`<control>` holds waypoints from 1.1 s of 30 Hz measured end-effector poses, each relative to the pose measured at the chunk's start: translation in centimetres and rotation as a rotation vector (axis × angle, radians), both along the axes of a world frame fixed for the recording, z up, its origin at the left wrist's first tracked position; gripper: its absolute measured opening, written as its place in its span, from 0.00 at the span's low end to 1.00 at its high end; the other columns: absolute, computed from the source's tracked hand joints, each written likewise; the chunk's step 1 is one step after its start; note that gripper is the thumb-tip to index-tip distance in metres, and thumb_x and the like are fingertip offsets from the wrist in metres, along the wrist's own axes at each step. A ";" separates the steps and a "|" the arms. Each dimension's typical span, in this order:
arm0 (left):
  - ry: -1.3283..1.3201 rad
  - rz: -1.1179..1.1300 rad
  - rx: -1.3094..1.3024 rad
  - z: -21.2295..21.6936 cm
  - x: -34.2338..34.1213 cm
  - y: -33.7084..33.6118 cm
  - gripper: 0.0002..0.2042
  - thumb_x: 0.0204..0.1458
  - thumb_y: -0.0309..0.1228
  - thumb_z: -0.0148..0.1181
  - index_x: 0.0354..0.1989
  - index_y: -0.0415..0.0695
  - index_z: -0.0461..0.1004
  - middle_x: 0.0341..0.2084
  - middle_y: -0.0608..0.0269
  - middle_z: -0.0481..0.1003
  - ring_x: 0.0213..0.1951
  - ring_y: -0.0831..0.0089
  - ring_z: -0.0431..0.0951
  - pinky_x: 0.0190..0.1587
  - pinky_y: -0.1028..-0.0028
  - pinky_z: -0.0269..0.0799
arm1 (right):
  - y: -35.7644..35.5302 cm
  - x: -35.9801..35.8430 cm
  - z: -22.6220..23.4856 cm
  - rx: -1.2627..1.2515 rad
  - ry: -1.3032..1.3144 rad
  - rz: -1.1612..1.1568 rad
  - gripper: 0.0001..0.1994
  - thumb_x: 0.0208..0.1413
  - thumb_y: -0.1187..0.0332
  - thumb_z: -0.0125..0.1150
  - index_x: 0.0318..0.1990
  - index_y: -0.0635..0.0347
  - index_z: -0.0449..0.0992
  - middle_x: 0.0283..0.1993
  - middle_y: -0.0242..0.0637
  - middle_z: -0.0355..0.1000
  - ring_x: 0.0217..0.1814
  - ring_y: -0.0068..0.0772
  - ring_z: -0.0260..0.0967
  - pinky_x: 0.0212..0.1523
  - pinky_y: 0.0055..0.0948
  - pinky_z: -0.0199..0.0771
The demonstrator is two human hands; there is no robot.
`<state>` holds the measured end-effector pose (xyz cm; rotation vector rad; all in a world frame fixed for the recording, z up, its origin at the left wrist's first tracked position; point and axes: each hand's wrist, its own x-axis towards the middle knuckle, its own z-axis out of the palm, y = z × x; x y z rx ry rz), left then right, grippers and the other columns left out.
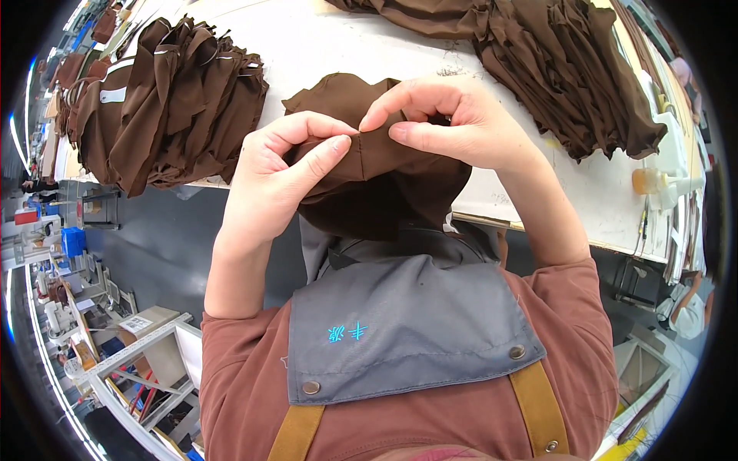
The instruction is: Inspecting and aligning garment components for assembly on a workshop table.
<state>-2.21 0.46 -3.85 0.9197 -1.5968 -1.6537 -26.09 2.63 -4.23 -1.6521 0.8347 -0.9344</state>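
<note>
A piece of brown fabric (415,180) with a short seam line hangs between my two hands over the table's near edge. My left hand (280,165) pinches its upper edge, thumb against forefinger, just left of the seam. Close by on the right, my right hand (453,115) curls over the same cloth; its forefinger tip meets the edge at the seam and its thumb lies a little lower on the fabric. The lower part of the cloth drapes toward my grey apron (407,330).
On the white table (307,42), a thick pile of brown fabric pieces (173,107) with white labels lies at left. Another gathered brown bundle (569,77) lies at far right. A small bottle with yellow liquid (649,181) stands by the right edge. A metal-framed rack (142,376) is at lower left.
</note>
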 end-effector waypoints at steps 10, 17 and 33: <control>-0.099 -0.044 -0.041 0.5 0.0 0.0 0.03 0.56 0.23 0.59 0.36 0.38 0.78 0.23 0.78 0.71 0.25 0.92 0.63 0.26 0.88 0.56 | -0.3 0.3 -1.0 -0.080 -0.028 -0.004 0.06 0.56 0.72 0.63 0.40 0.58 0.82 0.25 0.21 0.70 0.27 0.11 0.61 0.28 0.17 0.61; -0.128 -0.119 -0.023 0.1 0.0 -0.4 0.03 0.56 0.24 0.59 0.36 0.39 0.77 0.22 0.79 0.70 0.25 0.92 0.63 0.27 0.87 0.57 | -0.6 -0.5 0.7 -0.293 0.251 0.058 0.06 0.52 0.76 0.64 0.37 0.60 0.83 0.27 0.29 0.75 0.28 0.16 0.66 0.30 0.18 0.64; -0.130 -0.015 -0.178 3.0 0.6 0.8 0.10 0.54 0.22 0.58 0.45 0.40 0.73 0.27 0.79 0.66 0.28 0.91 0.60 0.32 0.87 0.54 | -2.5 -0.7 1.4 0.137 -0.020 0.193 0.06 0.59 0.69 0.61 0.37 0.63 0.75 0.32 0.21 0.67 0.32 0.10 0.59 0.32 0.15 0.58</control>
